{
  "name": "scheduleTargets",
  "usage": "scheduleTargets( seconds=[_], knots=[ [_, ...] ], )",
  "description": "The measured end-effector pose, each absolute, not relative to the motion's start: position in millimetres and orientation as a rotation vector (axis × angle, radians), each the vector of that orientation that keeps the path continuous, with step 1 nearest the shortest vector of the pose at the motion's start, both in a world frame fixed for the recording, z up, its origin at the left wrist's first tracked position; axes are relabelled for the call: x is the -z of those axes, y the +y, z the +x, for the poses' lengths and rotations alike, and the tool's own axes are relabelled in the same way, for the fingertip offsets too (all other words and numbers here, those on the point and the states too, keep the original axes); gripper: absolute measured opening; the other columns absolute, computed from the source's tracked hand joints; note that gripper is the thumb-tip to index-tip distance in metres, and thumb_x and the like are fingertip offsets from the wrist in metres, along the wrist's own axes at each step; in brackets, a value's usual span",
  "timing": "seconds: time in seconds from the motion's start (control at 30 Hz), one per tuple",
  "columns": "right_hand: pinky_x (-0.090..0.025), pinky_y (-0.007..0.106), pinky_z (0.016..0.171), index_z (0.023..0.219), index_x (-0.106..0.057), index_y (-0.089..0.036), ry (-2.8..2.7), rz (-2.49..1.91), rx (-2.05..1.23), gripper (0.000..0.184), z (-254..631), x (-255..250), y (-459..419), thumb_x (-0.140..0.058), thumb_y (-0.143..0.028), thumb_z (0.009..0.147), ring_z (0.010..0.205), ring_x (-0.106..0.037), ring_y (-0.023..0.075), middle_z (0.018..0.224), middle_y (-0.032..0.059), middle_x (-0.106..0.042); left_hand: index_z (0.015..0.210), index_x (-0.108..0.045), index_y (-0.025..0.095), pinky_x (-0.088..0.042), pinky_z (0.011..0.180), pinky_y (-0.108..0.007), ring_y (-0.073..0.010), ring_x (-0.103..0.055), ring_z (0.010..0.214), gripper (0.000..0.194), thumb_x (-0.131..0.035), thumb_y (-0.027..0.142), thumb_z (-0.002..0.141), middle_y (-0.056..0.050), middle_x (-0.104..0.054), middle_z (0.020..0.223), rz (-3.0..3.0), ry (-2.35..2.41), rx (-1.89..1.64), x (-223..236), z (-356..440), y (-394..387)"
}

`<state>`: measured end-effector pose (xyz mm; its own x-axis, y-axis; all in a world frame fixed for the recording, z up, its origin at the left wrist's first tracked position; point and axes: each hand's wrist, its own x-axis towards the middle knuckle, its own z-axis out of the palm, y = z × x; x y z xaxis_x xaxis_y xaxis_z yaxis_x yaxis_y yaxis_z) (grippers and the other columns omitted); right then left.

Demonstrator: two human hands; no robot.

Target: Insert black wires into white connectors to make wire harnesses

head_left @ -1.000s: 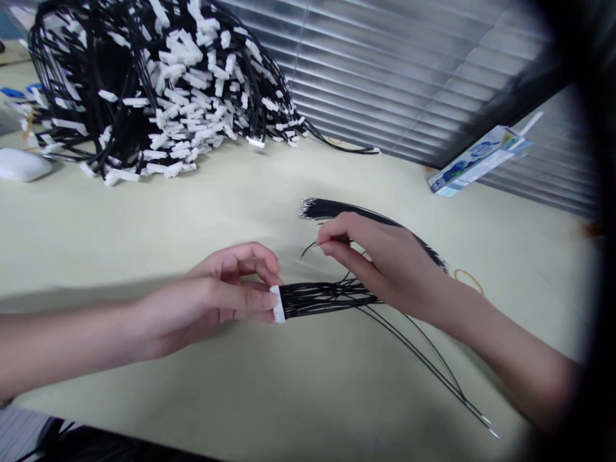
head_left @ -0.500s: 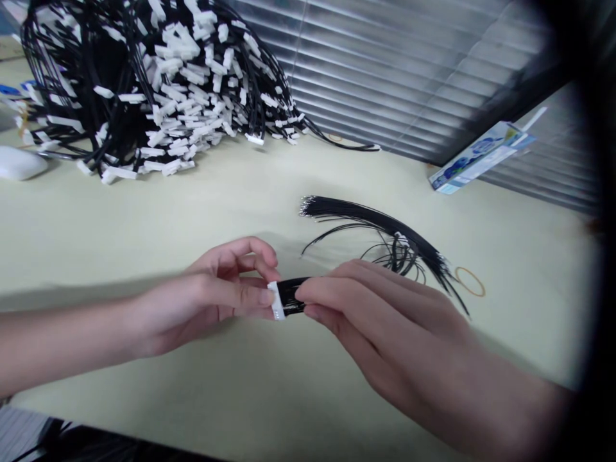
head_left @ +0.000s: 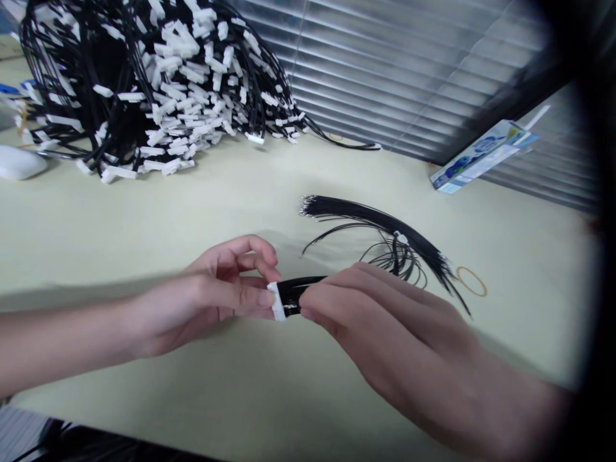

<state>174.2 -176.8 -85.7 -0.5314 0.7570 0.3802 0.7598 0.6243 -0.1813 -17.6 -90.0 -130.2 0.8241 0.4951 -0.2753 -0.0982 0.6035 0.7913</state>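
Observation:
A white plastic connector is pinched between the thumb and fingers of my left hand. Several black wires run out of its right side towards my right hand. The thumb and forefinger of my right hand are closed on these wires close to the connector; its fingers hide where the wires continue. Just beyond my right hand lies a loose bundle of black wires with bare metal terminals at the ends. Beside that bundle are thin coiled wires with a small white connector.
A big heap of black cables with white connectors fills the table's back left. A white computer mouse sits left of it. A yellow rubber band lies at right, and a blue drink carton stands before the window blinds.
My right hand's fingertips have shifted slightly on the wires and drawn closer together, leaving more wire showing above them. My left hand and the connector stay in place.

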Motion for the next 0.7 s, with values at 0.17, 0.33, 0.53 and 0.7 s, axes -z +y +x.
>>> scheduleTargets(
  seconds=[0.17, 0.33, 0.53, 0.7],
  knots=[
    [-0.038, 0.026, 0.069, 0.096, -0.055, -0.011, -2.506, -1.134, -0.015, 0.015, 178.4, 84.7, -176.0, -0.043, -0.007, 0.087, 0.078, -0.047, 0.0121, 0.088, 0.0019, -0.056, 0.09, -0.054, 0.02, -0.048, 0.069, -0.019, -0.009, -0.058, 0.075, 0.024, -0.059, 0.001, 0.077, 0.003, -0.06, 0.083, 0.845, 0.5, -0.364, 129.6, -18.8, -90.1],
    [-0.037, 0.024, 0.073, 0.089, -0.054, -0.015, -2.401, -1.162, -0.186, 0.016, 178.1, 86.1, -180.4, -0.044, -0.002, 0.087, 0.083, -0.048, 0.0103, 0.093, 0.0005, -0.056, 0.09, -0.055, 0.02, -0.048, 0.069, -0.019, -0.0092, -0.058, 0.074, 0.023, -0.061, 0.002, 0.076, 0.003, -0.06, 0.084, 0.846, 0.496, -0.37, 129.5, -20.3, -90.3],
    [-0.037, 0.023, 0.068, 0.091, -0.052, -0.018, -2.312, -1.205, -0.348, 0.015, 177.0, 83.5, -180.5, -0.044, -0.006, 0.086, 0.074, -0.049, 0.0105, 0.082, -0.0001, -0.056, 0.09, -0.055, 0.021, -0.049, 0.068, -0.019, -0.0103, -0.06, 0.074, 0.025, -0.063, 0.003, 0.074, 0.004, -0.06, 0.083, 0.858, 0.514, -0.354, 129.7, -20.1, -90.3],
    [-0.037, 0.023, 0.066, 0.087, -0.053, -0.018, -2.358, -1.222, -0.315, 0.016, 177.8, 83.0, -177.7, -0.042, -0.007, 0.086, 0.072, -0.049, 0.0102, 0.08, 0.0, -0.056, 0.09, -0.054, 0.021, -0.049, 0.069, -0.021, -0.0108, -0.06, 0.074, 0.025, -0.063, 0.004, 0.074, 0.003, -0.06, 0.083, 0.853, 0.517, -0.348, 128.4, -20.6, -89.6]
  ],
)
